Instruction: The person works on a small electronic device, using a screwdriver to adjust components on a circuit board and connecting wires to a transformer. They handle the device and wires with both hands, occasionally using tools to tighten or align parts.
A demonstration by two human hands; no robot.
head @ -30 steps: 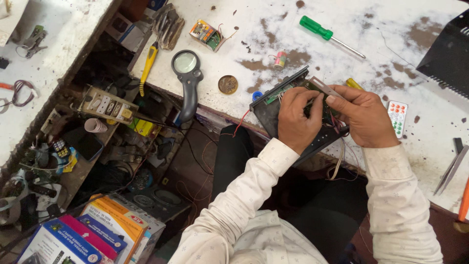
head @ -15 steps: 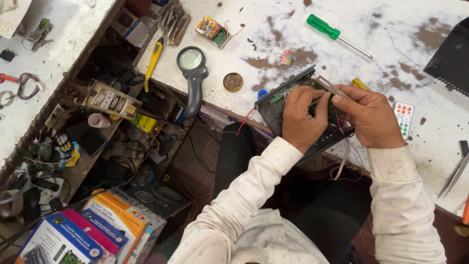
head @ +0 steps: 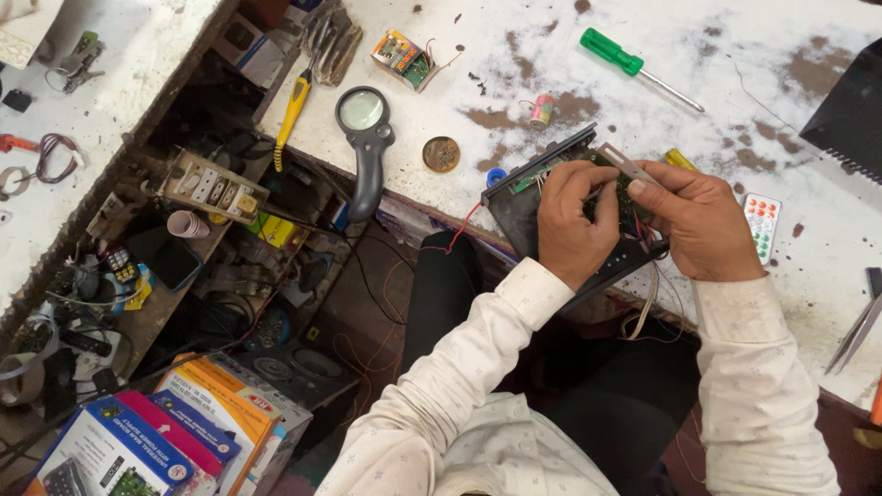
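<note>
Both hands have barely shifted: left hand (head: 571,220) steadies the circuit board (head: 551,197), right hand (head: 698,225) fingers pinch tweezers (head: 625,163); keep the grip light.

Lower left of frame:
- blue-and-white flat carton (head: 96,455), rectangular, pictured circuit board on its face, lying tilted at the corner.
- magenta-edged box (head: 170,424), thin, stacked just beside and partly under the blue one.
- orange-and-yellow box (head: 225,397), rectangular, small red label patch on top, leaning against the magenta one.

Upper centre, on white stained surface (head: 735,110):
- small orange-and-green printed carton (head: 402,57), open-ended, wires trailing from it.

Left of centre, below surface edge:
- yellow rectangular packet (head: 276,230), partly hidden among clutter.
- beige panel (head: 213,188) with a row of small square faces; kind cannot be told.

No screens or signs seen.
</note>
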